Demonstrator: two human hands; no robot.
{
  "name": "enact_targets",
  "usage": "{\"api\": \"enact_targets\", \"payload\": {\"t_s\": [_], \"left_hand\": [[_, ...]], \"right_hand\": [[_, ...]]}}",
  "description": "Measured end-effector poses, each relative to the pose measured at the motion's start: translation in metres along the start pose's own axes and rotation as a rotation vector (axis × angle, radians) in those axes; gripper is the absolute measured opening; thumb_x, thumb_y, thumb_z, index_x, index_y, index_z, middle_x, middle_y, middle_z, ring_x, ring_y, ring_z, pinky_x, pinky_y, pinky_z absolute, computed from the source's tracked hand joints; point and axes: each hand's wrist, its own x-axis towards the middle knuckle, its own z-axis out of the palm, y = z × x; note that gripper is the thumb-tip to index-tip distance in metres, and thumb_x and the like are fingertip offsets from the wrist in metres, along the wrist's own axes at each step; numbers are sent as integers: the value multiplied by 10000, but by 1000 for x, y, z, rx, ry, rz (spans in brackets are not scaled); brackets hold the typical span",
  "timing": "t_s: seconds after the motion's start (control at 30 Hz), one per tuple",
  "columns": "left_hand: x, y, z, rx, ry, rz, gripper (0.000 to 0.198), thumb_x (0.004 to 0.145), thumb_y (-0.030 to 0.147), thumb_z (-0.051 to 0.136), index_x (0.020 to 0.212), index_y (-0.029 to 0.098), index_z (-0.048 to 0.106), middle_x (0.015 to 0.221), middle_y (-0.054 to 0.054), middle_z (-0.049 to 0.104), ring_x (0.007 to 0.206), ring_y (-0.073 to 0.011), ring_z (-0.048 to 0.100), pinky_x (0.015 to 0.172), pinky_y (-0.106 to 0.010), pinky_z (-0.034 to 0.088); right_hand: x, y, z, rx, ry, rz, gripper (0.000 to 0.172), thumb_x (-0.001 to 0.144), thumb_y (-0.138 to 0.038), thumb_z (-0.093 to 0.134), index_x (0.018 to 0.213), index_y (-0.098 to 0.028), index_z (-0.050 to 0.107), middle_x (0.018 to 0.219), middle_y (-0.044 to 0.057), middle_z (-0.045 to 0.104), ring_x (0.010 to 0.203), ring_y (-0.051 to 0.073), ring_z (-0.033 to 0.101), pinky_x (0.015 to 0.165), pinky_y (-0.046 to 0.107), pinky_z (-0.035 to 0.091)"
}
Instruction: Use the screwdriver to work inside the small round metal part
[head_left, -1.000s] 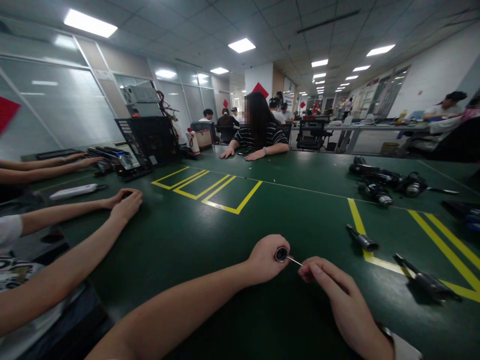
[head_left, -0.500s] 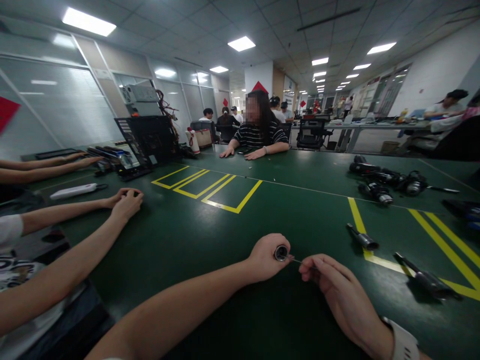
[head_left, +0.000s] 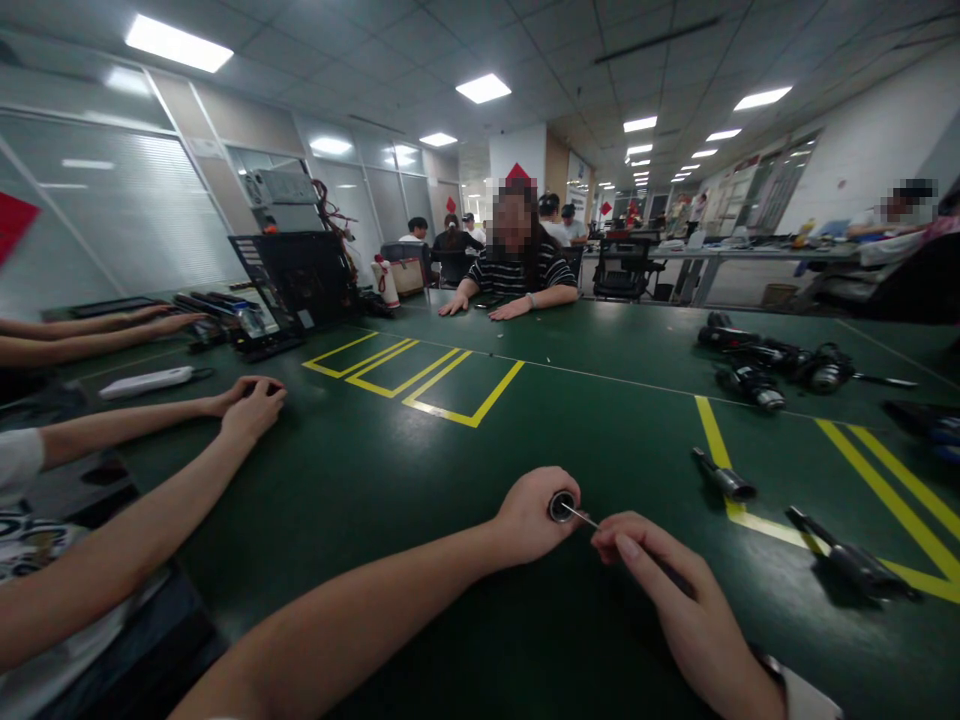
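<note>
My left hand [head_left: 531, 515] is closed round a dark metal cylinder [head_left: 558, 514], whose round, hollow end faces my right side. Most of the cylinder is hidden inside the fist. Between thumb and fingers, my right hand [head_left: 671, 575] pinches a thin metal rod [head_left: 585, 517]. The rod's far tip reaches the cylinder's open mouth; how deep it goes I cannot tell. To the right, two dark metal parts with narrow stems and wider cup-like ends lie on the green table: a smaller one [head_left: 726, 478] and a larger one [head_left: 859, 562].
Yellow tape outlines [head_left: 480, 415] mark the table [head_left: 360, 470]. Several black tools [head_left: 772, 365] lie at the far right. A person's clasped hands [head_left: 255, 405] rest at left near a white power strip [head_left: 146, 382]. A black metal frame [head_left: 300, 275] stands behind; another person sits opposite.
My right hand has turned and shifted slightly left, and the rod now points up into the middle of the cylinder's mouth. My left hand has stayed put.
</note>
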Motion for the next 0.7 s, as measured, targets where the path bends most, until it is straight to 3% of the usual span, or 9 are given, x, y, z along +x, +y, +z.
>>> {"api": "enact_targets", "payload": {"t_s": [0.27,0.4,0.53,0.7], "left_hand": [[-2,3,-1,-6,-33,-111,238,698,273,671,863,177,529,819,5,559,715,-133,508,601,-240,391],[-2,4,-2,45,-32,-1,166,703,222,662,805,170,542,855,-14,545,784,-149,507,664,-258,402],[-3,3,-2,60,-20,58,122,736,215,638,818,172,558,944,-36,537,848,-161,508,691,-263,409],[-3,2,-1,51,-43,60,95,756,197,611,811,172,538,882,-21,542,830,-154,504,700,-261,404]], "right_hand": [[-7,-2,3,-250,52,-136,192,890,-330,471,881,-232,636,948,54,620,870,201,587,745,292,467],[-9,-2,4,-319,45,-186,173,883,-307,480,859,-231,633,923,62,618,852,213,580,749,312,451],[-7,-8,3,-278,44,-109,219,886,-334,464,780,-230,625,806,46,617,773,213,572,688,309,438],[0,-5,-1,-121,37,16,281,874,-397,471,722,-218,627,744,28,615,749,211,566,682,308,425]]}}
